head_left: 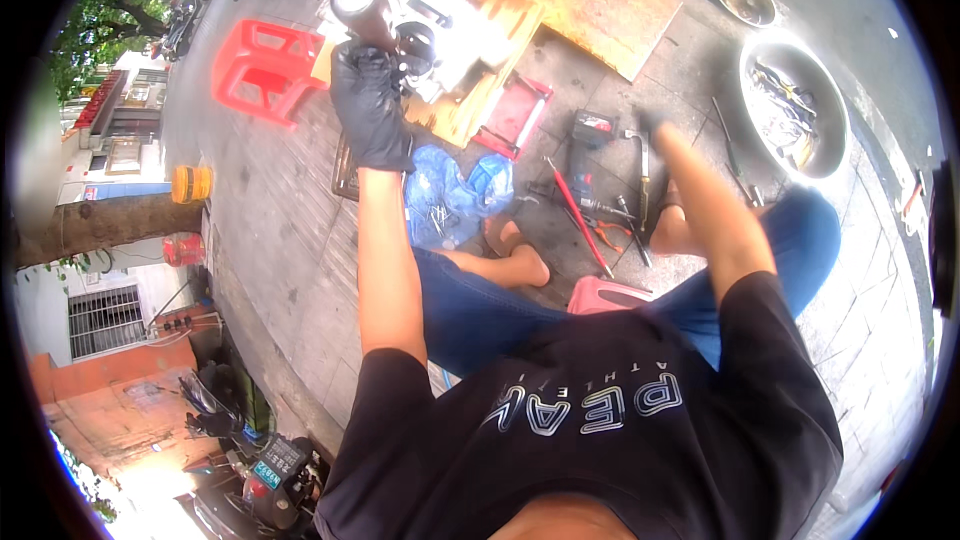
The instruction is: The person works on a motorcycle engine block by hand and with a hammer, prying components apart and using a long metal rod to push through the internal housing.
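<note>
Hands sit apart, left [370,108] gripping round-ended part [372,18], right [654,123] near hammer [644,168].

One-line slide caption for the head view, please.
Black-gloved left hand at a metal part; blurred right hand near a hammer and power drill on grey paving.

two metal basins [828,135], a single drill [583,155], just the one hammer [644,168], one long red bar [580,218], one pair of orange-handled pliers [599,229]
</note>
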{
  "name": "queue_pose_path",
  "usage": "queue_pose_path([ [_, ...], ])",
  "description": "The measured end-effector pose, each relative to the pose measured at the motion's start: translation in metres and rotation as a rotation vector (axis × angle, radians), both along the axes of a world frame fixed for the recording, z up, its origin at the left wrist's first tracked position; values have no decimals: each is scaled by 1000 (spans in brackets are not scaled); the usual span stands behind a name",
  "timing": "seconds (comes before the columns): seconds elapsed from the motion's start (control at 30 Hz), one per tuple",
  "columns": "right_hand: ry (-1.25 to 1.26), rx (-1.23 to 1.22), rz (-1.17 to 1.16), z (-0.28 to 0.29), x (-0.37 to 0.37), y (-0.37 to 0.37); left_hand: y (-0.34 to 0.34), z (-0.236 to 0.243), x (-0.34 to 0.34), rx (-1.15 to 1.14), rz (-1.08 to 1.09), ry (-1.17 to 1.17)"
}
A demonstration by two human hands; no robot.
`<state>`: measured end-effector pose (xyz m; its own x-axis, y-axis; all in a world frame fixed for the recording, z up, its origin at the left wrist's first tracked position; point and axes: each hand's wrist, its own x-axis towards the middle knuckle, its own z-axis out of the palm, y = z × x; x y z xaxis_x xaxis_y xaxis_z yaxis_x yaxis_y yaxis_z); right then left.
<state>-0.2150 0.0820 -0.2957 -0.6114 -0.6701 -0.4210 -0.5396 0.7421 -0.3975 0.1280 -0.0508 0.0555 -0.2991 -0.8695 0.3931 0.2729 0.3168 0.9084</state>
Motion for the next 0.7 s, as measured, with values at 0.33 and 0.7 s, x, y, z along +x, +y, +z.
queue_pose_path([
  [0.33,-143,204,-335,-49,162,64,18,24,57,4,-14,-133],
  [0.7,-1387,-20,-575,-72,32,15,12,25,35,70,-91,78],
])
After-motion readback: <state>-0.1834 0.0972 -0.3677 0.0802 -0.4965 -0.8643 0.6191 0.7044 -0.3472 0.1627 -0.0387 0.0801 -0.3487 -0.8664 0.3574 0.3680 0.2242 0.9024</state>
